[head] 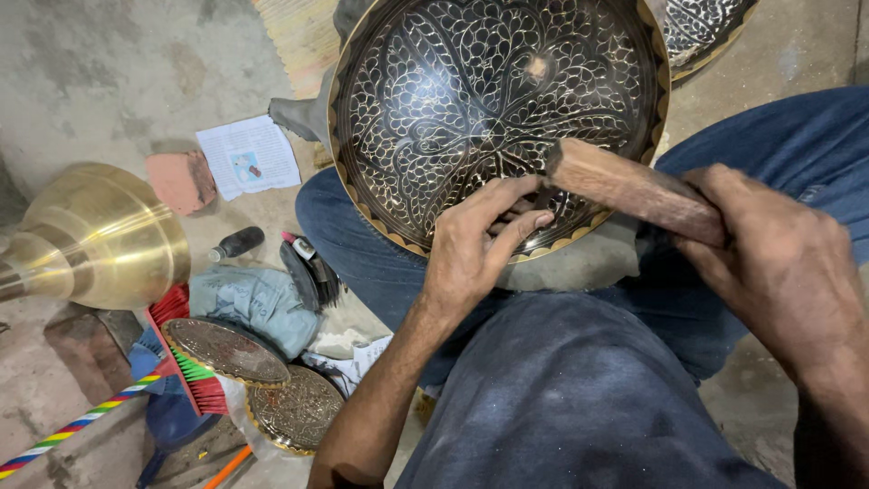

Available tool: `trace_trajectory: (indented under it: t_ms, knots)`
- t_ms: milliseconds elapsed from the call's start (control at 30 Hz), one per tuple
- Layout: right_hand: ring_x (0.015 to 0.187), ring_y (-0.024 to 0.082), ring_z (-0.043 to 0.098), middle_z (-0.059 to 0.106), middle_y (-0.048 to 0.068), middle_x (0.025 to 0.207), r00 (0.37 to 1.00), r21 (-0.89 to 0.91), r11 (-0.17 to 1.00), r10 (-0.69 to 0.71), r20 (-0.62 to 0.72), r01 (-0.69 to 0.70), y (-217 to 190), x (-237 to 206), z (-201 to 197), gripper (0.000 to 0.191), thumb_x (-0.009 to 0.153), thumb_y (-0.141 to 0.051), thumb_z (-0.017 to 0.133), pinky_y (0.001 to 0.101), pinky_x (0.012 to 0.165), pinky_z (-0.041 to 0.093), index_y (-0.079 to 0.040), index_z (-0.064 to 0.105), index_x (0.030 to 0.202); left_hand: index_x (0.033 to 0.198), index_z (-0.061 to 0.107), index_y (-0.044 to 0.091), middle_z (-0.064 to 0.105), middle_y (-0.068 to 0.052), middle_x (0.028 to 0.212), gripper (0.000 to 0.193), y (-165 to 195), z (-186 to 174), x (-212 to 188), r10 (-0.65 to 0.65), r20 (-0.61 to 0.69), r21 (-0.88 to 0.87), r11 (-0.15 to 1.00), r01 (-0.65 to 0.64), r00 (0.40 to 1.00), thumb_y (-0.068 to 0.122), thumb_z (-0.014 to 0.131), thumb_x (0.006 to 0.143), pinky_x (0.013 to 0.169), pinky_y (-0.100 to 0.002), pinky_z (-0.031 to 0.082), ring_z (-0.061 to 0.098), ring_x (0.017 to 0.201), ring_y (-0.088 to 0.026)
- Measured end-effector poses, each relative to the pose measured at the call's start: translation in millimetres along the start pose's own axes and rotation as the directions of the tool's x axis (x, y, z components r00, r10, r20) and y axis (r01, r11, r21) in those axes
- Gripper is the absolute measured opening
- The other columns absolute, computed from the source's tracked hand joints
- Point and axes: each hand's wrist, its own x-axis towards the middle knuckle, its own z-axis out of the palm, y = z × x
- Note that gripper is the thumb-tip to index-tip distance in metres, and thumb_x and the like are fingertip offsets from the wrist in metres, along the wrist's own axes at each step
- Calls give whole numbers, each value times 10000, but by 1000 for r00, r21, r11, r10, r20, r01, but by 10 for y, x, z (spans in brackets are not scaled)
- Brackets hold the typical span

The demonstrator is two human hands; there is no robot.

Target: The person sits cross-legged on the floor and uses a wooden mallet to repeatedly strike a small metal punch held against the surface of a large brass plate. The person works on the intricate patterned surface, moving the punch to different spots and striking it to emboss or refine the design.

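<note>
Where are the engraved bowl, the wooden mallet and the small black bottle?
engraved bowl [453,100]: head view, on its patterned inner surface.
wooden mallet [625,186]: head view, on its bare wooden body.
small black bottle [240,242]: head view, on its dark body.

Engraved plate [471,100] on lap, two small plates [226,351] (overlapping) left, beside broom [172,376].

I see bare floor [100,63] open top left. Below it clutter blocks passage: brass vessel [95,235], brick piece [181,181], paper [247,156], small bottle [237,243], cloth [253,303], brush [186,362], two small engraved plates [226,350] [297,409]. Engraved bowl [498,113] fills centre top, resting on lap. Left hand [471,244] sits at bowl's lower rim, right hand [778,263] with wooden mallet [634,190] just beside it; I see barely any gap between them. Narrow floor strip free far right, past knee.
</note>
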Motion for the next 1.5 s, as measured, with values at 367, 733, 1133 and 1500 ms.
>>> trace_trajectory:
  t_ms: [367, 733, 1133, 1500]
  knots:
    - [766, 254, 730, 703, 118, 852, 999, -39, 999, -33, 5, 33, 62, 80, 39, 323, 870, -183, 792, 386, 696, 597, -59, 590, 1091, 1311, 667, 32, 722, -98, 1091, 356, 19, -12, -4, 67, -26, 79, 995, -64, 997, 176, 723, 990, 828, -299, 642, 756, 975, -172]
    - [729, 271, 728, 687, 135, 827, 997, 40, 998, 45, 60, -47, 95, 24, 124, 361, 870, -191, 790, 403, 633, 589, -47, 552, 1099, 1322, 685, 68, 729, -62, 1070, 357, 34, -6, -8, 40, -18, 98, 994, -38, 999, 200, 717, 993, 807, -301, 623, 753, 930, -155]
    - [731, 280, 740, 718, 169, 876, 999, -2, 1000, -31, 40, 31, 262, -4, 225, 323, 893, -187, 764, 392, 622, 610, -43, 572, 1108, 1323, 682, 75, 719, -57, 1047, 353, 51, -10, -12, 81, -23, 101, 992, -78, 996, 196, 721, 994, 793, -314, 596, 733, 897, -169]
    - [718, 268, 735, 722, 133, 832, 997, -39, 996, -81, -21, 80, 327, -34, 298, 291, 890, -175, 776, 405, 627, 591, -63, 566, 1058, 1318, 689, 84, 711, -53, 1032, 344, 69, -14, 2, 69, -6, 128, 989, -68, 998, 210, 717, 998, 771, -315, 586, 714, 871, -156]
